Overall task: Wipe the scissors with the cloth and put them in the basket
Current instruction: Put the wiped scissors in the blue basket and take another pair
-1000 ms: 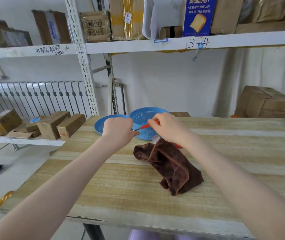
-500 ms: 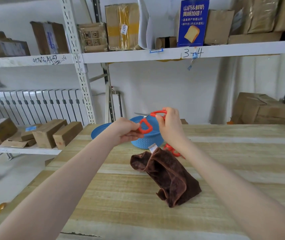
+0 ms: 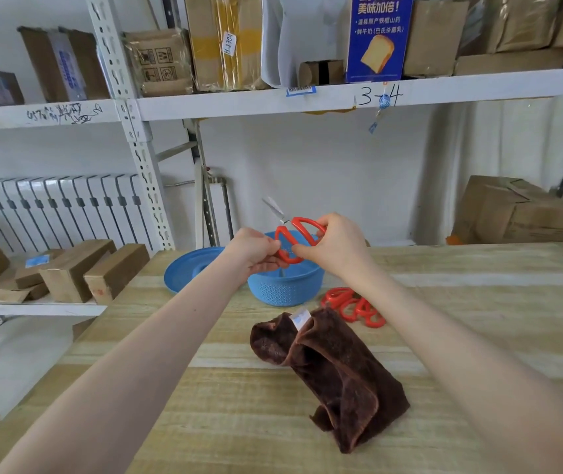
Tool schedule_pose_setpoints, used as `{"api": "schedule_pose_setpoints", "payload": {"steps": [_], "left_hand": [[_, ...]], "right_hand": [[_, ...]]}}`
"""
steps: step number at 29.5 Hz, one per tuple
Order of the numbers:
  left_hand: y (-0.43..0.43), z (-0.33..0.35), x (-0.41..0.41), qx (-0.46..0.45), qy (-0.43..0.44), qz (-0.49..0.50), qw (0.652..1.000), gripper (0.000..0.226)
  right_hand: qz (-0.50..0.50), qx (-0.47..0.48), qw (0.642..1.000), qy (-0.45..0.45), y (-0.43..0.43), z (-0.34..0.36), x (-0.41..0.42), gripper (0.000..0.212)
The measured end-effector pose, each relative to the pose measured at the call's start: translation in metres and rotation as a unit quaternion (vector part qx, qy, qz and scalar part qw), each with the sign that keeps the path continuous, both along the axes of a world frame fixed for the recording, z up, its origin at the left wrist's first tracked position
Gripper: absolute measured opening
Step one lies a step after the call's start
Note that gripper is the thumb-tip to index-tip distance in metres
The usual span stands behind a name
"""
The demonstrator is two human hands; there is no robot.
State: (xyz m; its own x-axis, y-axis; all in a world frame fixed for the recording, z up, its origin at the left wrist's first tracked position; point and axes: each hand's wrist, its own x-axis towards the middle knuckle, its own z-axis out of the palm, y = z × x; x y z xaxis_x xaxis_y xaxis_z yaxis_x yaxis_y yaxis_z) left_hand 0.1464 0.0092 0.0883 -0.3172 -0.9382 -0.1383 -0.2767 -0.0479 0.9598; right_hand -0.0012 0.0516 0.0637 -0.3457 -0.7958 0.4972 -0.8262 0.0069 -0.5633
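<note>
Red-handled scissors (image 3: 307, 221) hang between your two grips, in the air just above the blue basket (image 3: 283, 292), with the blades pointing up and away to the left. Your left grip (image 3: 254, 256) is curled round the lower handle loop. Your right grip (image 3: 333, 249) pinches the upper loop. The brown cloth (image 3: 338, 371) lies crumpled on the tabletop (image 3: 461, 319) nearer to you, and neither grip touches it.

Nothing here shows whether this pair has been wiped. I would say you are between steps: scissors in hand, cloth down.

If they are unwiped, pass the handles wholly to one grip, then pick up the cloth with the other and draw it along the blades, keeping your fingers behind the fabric. If they are done, you only need to lower them, since the basket sits right beneath.

More red scissors (image 3: 351, 307) wait on the tabletop just right of the basket, behind the cloth.
</note>
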Motion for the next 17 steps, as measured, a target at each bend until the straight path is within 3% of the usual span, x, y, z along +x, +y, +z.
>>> {"api": "schedule_pose_setpoints", "payload": {"steps": [3,9,11,14,17], "left_hand": [[-0.013,-0.002,-0.004,-0.01,-0.011,-0.004,1.0,0.021],[-0.038,-0.003,-0.012,0.0,0.026,-0.019,0.999,0.016],[-0.049,-0.01,-0.015,-0.047,-0.047,-0.001,0.998,0.013],[-0.063,-0.03,-0.012,-0.187,-0.241,0.02,0.952,0.019],[-0.066,-0.052,-0.004,-0.224,-0.321,-0.005,0.92,0.023]], "right_hand": [[-0.002,0.047,0.998,0.032,-0.012,0.001,-0.003,0.042],[-0.034,0.05,0.998,0.014,-0.036,-0.003,-0.013,0.061],[-0.047,0.066,0.997,0.007,-0.052,-0.004,-0.016,0.063],[-0.056,0.116,0.991,0.035,-0.072,-0.013,-0.017,0.054],[-0.055,0.165,0.982,0.076,-0.085,-0.03,-0.008,0.046]]}}
